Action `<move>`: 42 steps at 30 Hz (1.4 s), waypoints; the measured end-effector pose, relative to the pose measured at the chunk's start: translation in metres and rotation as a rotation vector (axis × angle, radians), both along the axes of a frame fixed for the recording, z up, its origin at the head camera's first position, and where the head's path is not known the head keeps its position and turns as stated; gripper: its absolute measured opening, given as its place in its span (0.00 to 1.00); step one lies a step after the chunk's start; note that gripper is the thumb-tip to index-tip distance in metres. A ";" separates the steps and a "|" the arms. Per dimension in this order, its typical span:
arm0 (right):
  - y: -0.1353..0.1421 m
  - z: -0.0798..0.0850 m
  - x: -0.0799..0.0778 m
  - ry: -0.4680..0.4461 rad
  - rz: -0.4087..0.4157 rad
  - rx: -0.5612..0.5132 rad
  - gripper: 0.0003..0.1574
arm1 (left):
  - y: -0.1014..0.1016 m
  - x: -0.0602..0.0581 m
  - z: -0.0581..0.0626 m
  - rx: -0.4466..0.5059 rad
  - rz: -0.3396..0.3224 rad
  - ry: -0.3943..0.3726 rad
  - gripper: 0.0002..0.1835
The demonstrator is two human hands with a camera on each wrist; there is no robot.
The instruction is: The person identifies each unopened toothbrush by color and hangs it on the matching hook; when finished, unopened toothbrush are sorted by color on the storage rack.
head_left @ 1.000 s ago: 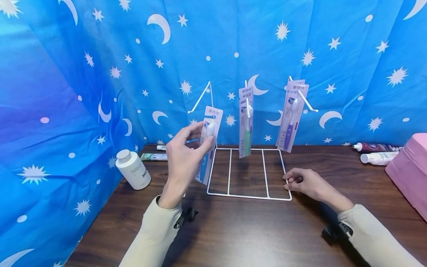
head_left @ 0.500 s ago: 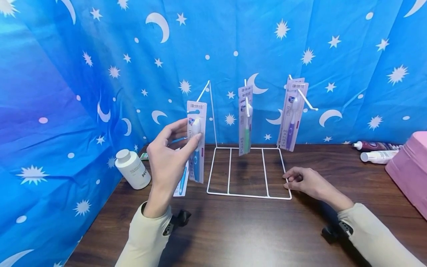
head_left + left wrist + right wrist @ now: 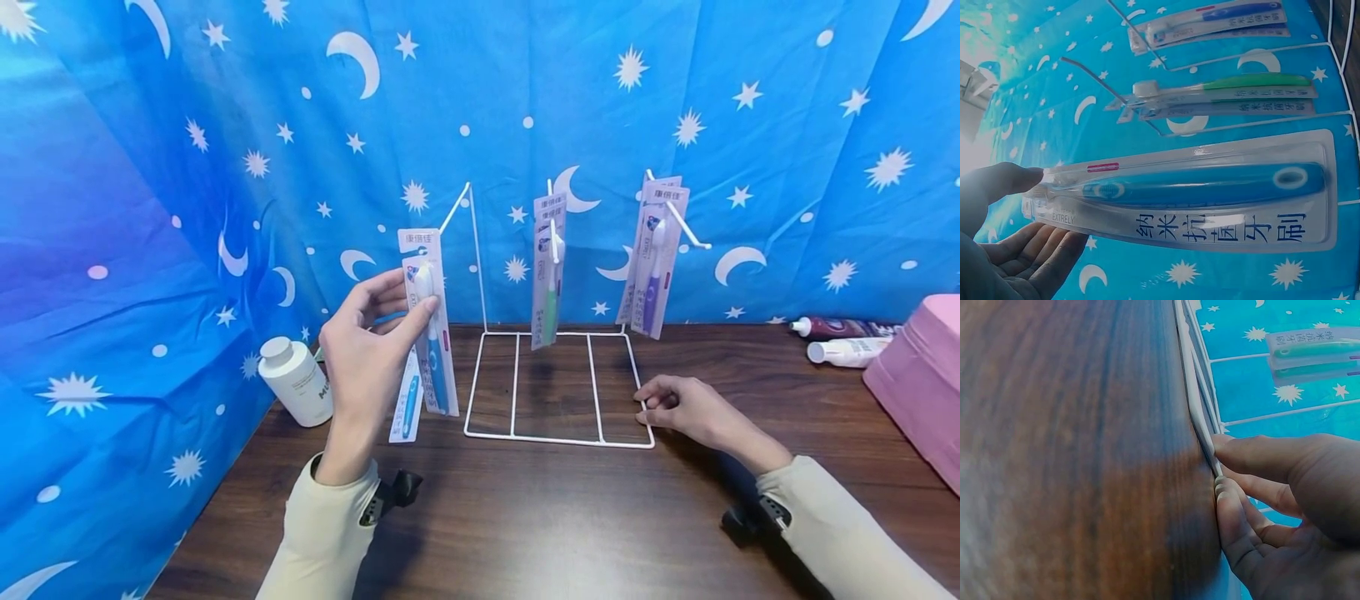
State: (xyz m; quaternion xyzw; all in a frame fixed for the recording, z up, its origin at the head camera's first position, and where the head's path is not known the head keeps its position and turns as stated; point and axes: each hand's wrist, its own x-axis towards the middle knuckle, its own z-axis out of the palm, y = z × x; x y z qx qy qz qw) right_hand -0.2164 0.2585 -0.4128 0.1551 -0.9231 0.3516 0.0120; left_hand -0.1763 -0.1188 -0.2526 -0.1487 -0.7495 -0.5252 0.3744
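Note:
My left hand (image 3: pixel 375 350) pinches a packaged blue toothbrush (image 3: pixel 433 350) by its upper part, thumb in front and fingers behind. The pack stands nearly upright, its top overlapping the end of the left prong of a white wire rack (image 3: pixel 558 442). Whether the prong passes through the card's hole I cannot tell. In the left wrist view the blue handle (image 3: pixel 1210 184) shows through clear plastic. My right hand (image 3: pixel 697 417) pinches the right wire of the rack's base near its front corner; the right wrist view shows thumb and fingers on that wire (image 3: pixel 1200 422).
Green toothbrush packs (image 3: pixel 549 300) hang on the middle prong, purple ones (image 3: pixel 656 283) on the right. Another blue toothbrush pack (image 3: pixel 407 408) is behind my left hand. A white bottle (image 3: pixel 295 383) stands left; tubes (image 3: pixel 847 352) and a pink object (image 3: pixel 918 379) are right.
My left hand has moved left with the blue toothbrush pack, from beside the rack's left upright to the left prong's end. The right hand stays on the rack.

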 end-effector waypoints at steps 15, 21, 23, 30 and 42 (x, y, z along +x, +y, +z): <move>0.000 -0.001 0.000 0.004 0.000 -0.008 0.12 | -0.002 -0.024 -0.012 -0.023 0.007 -0.075 0.24; -0.001 0.001 0.001 -0.003 0.001 -0.010 0.12 | 0.000 -0.034 -0.013 -0.022 -0.001 -0.073 0.24; -0.001 0.001 0.001 -0.007 0.003 -0.013 0.12 | 0.002 -0.038 -0.013 -0.020 -0.006 -0.067 0.24; 0.000 0.000 0.000 -0.001 0.000 -0.003 0.12 | 0.007 -0.055 -0.014 -0.031 0.003 -0.071 0.25; 0.001 -0.001 0.000 -0.005 0.001 -0.007 0.13 | 0.012 -0.081 -0.019 -0.069 0.011 -0.037 0.24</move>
